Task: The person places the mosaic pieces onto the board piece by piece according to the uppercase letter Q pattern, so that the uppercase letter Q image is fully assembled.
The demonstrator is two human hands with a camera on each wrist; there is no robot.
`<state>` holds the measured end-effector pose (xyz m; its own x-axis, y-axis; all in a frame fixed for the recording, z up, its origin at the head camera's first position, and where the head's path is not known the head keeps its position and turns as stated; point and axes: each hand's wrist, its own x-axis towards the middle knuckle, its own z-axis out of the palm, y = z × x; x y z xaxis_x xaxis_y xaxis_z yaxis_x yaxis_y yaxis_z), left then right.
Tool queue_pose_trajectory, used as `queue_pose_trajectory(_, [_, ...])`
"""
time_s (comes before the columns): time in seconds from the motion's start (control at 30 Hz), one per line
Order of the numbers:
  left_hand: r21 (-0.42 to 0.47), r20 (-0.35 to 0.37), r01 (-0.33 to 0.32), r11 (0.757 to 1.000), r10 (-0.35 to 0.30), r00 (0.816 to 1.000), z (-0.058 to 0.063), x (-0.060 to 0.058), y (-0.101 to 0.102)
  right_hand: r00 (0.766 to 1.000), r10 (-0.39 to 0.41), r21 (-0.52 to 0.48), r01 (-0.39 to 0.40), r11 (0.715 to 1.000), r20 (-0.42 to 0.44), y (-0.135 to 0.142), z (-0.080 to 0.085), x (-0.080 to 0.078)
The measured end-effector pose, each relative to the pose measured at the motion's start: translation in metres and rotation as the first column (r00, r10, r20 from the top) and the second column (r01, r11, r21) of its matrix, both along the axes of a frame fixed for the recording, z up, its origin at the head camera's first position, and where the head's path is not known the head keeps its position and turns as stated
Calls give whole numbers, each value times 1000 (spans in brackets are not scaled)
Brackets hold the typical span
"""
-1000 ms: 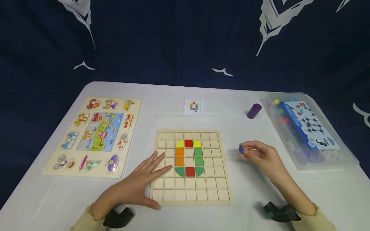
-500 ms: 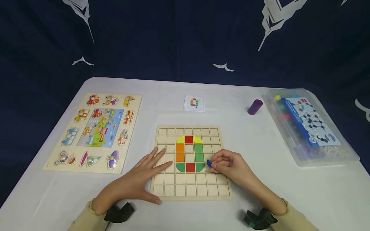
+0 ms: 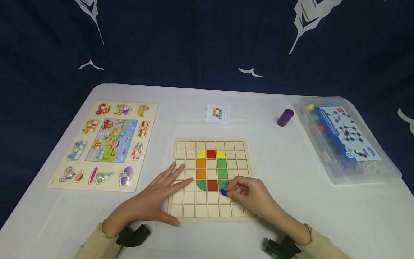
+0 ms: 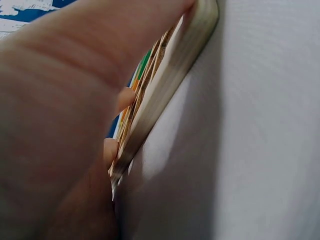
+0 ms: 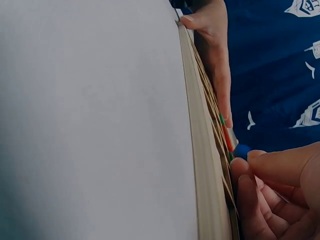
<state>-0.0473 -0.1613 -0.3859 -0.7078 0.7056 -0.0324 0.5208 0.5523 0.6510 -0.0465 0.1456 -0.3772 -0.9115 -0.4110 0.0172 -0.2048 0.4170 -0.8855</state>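
Note:
My right hand (image 3: 245, 192) pinches a small blue tile with a curved edge (image 3: 224, 192) between thumb and fingers. It is close over the wooden grid board (image 3: 187, 210), just below the lower right green rounded tile (image 3: 223, 184). In the right wrist view the blue tile (image 5: 242, 151) shows at the fingertips. My left hand (image 3: 158, 198) lies spread over the board's left edge, thumb at the near left corner. Set in the grid is a ring of tiles: yellow rounded ones on top, red squares (image 3: 212, 185) above and below, orange squares (image 3: 201, 174) left, green squares (image 3: 222, 174) right.
A small pattern card (image 3: 217, 113) with a similar coloured ring lies beyond the board. To the left is a wooden vehicle puzzle (image 3: 77, 183). A purple cylinder (image 3: 285, 117) and a clear plastic case (image 3: 343, 172) with a molecule-picture leaflet are at the right.
My right hand has carried the blue tile leftward from the bare table to over the board, below the green tiles. The left hand keeps its place on the board.

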Motion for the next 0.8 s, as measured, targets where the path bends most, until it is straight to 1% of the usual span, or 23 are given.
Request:
queue_pose_trajectory(0.17, [8, -1, 0, 1000, 0, 1000, -1, 0, 0, 998, -6, 32, 8, 999, -63, -2, 0, 3])
queue_pose_trajectory(0.43, [9, -14, 6, 1000, -6, 1000, -1, -1, -2, 996, 10, 31, -7, 999, -89, -4, 0, 3])
queue_pose_trajectory(0.67, [6, -3, 3, 1000, -3, 1000, 1, -1, -1, 992, 20, 64, -12, 998, -121, -5, 0, 4])
queue_pose_trajectory(0.8, [-3, -12, 3, 1000, -3, 1000, 1, -1, -1, 989, 37, 78, -25, 997, -145, -5, 0, 5])
